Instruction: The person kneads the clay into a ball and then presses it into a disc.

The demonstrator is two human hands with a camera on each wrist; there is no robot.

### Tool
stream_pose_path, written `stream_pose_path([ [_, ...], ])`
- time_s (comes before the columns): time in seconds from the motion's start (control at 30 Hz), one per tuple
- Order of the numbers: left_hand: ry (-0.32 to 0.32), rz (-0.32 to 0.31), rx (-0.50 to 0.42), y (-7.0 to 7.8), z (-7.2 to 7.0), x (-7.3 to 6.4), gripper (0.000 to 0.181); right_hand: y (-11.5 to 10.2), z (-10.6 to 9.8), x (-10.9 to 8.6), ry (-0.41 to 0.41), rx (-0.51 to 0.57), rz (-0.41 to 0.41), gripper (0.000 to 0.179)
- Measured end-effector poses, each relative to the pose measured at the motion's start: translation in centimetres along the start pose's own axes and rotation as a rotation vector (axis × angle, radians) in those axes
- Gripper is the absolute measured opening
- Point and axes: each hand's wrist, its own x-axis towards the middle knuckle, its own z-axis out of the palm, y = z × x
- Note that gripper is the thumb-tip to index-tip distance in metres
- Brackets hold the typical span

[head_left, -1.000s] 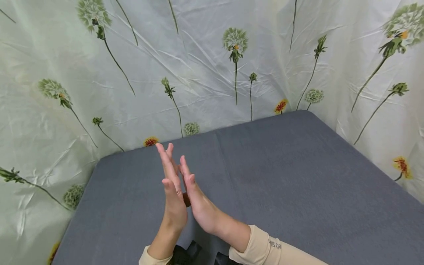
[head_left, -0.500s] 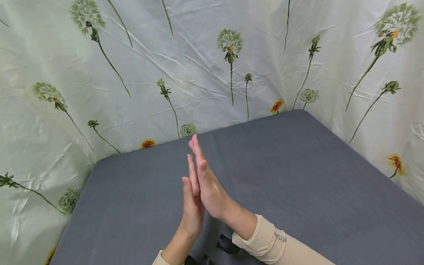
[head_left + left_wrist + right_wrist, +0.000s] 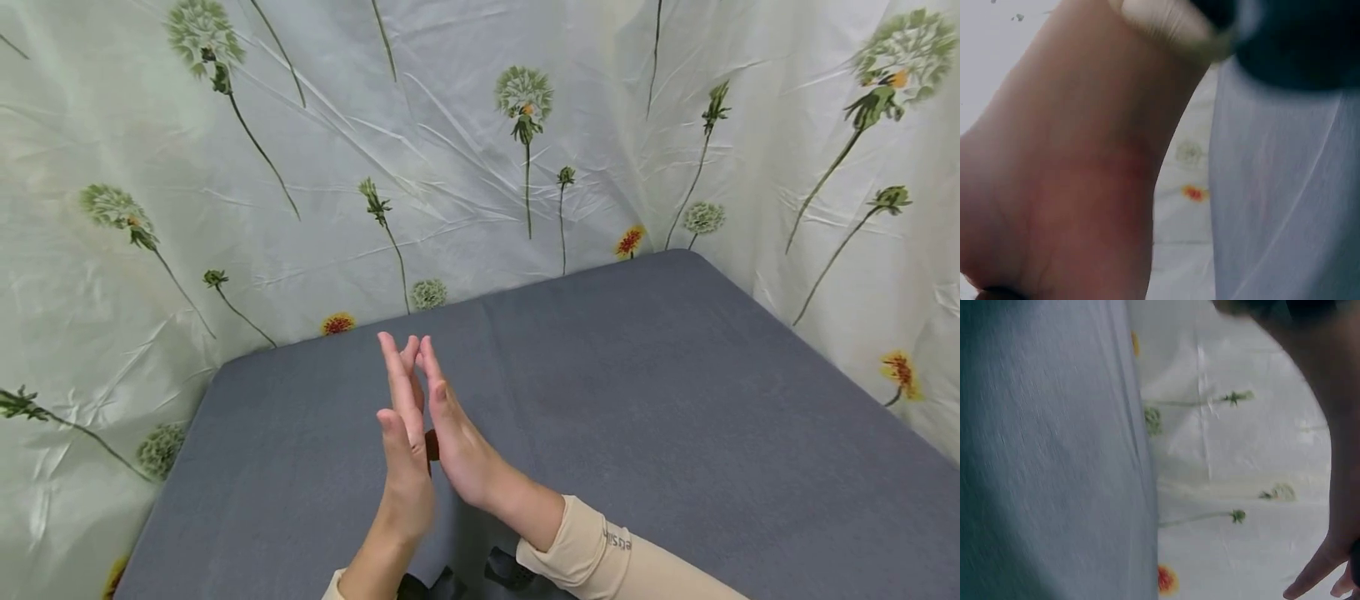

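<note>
In the head view my left hand [image 3: 408, 475] and right hand [image 3: 467, 458] are raised over the grey surface, palms facing each other. Their fingers point forward and are straight, with both thumbs up. A small dark brown thing [image 3: 432, 445] sits between the two palms near their heels; most of it is hidden, so its kind cannot be told. The right wrist view catches fingertips [image 3: 1310, 581] at its lower right, beside a dark edge. Blurred skin of a wrist and hand [image 3: 1085, 187] fills much of the left wrist view.
A grey cloth-covered surface [image 3: 637, 400] spreads under the hands. White fabric [image 3: 450, 125] printed with dandelions and orange flowers hangs along its back and sides. A black wrist device [image 3: 506, 569] shows below the right wrist. Beige sleeves [image 3: 577, 542] cover the forearms.
The palms slide against each other: the right hand goes forward and the left back, then the reverse. Since half a second ago both have shifted left, and the brown thing shows again between them.
</note>
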Motion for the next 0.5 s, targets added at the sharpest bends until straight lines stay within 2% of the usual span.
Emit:
stream_pose_path([
  [0.13, 0.051, 0.015, -0.018, -0.3, -1.2, 0.7, 0.085, -0.3, 1.0, -0.5, -0.058, -0.043, -0.004, 0.071],
  [0.23, 0.077, -0.012, -0.069, -0.7, -1.7, 1.1, 0.083, -0.7, 1.6, -0.8, -0.064, -0.092, -0.032, 0.066],
  [0.37, 0.044, -0.102, -0.212, -1.5, -1.5, 1.3, 0.08, -1.6, 1.6, -1.2, -0.024, -0.191, -0.093, 0.066],
  [0.5, -0.015, -0.146, -0.284, -2.3, -0.4, 1.1, 0.081, -2.2, 0.9, -1.1, 0.033, -0.25, -0.111, 0.07],
])
